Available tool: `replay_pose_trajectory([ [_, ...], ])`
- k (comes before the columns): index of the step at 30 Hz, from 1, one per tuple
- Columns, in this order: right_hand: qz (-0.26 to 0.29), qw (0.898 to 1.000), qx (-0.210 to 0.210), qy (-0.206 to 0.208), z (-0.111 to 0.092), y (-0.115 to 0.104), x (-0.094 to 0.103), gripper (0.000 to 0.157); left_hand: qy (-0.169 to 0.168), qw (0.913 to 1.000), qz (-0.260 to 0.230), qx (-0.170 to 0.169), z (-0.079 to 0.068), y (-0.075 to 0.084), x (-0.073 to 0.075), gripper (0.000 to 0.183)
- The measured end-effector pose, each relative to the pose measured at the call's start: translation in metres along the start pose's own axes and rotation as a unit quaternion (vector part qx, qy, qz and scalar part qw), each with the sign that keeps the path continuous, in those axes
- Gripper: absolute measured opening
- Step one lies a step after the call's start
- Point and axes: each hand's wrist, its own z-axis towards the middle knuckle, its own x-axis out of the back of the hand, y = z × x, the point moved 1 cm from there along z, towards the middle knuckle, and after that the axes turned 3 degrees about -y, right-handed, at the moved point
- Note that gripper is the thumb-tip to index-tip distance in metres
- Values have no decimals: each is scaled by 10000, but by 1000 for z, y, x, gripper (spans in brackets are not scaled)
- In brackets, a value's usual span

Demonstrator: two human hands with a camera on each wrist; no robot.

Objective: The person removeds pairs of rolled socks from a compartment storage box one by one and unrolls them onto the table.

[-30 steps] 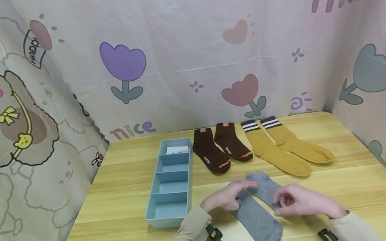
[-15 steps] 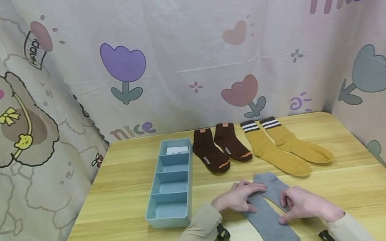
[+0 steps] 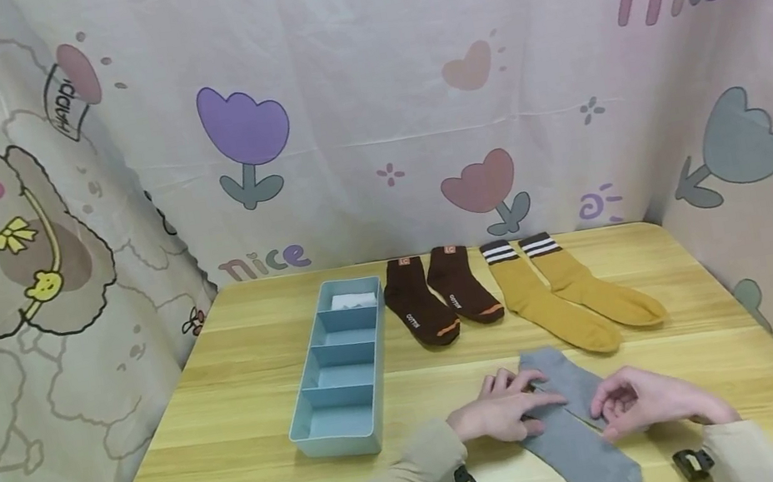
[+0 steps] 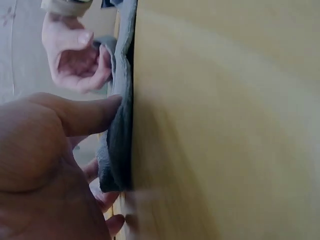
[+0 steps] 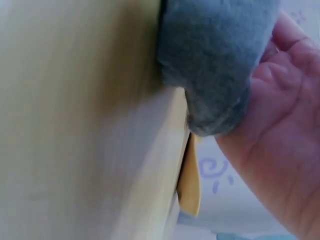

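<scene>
Two grey socks lie side by side on the table in the head view, the nearer sock (image 3: 586, 458) partly over or against the farther sock (image 3: 565, 371). My left hand (image 3: 499, 414) rests on their cuff ends with fingers spread. In the left wrist view, its thumb touches the edge of a grey sock (image 4: 120, 135). My right hand (image 3: 643, 402) pinches the farther sock, its fingers curled and thumb below. In the right wrist view, the toe of that grey sock (image 5: 215, 60) hangs by the palm, lifted a little off the table; the fingertips are hidden.
Left of the hands stands a light blue divided box (image 3: 376, 411) with a white folded item (image 3: 354, 301) in its far compartment. Brown socks (image 3: 421, 307) and mustard socks (image 3: 557, 311) with striped cuffs lie at the back. A printed curtain (image 3: 366, 109) hangs behind the table.
Both hands and the grey socks have shifted to the right along the table. The left hand's fingers have spread over the cuffs. The box and the other socks have stayed put.
</scene>
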Motion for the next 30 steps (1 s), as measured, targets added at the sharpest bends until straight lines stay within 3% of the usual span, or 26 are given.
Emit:
replay_pose_trajectory([
  [7,214,9997,-47,-62,-17,6,12,16,71,9990,431,55,6,17,-5,51],
  [15,410,9991,-73,-34,-33,11,23,18,67,9962,733,469,16,37,-10,52],
  [17,484,9988,-88,-56,-37,13,26,19,102,9965,721,416,17,39,-9,52],
  [20,537,9985,-71,-71,-41,13,28,19,157,9971,745,32,16,36,-7,53],
  [24,622,9980,-43,-67,-44,14,29,20,-109,9949,899,-439,13,28,-6,62],
  [27,680,9976,-47,-90,-44,14,30,21,-340,9932,1047,-378,13,26,-6,68],
  [30,659,9977,-75,-106,-42,14,30,21,-297,9927,1161,-159,14,31,-6,67],
])
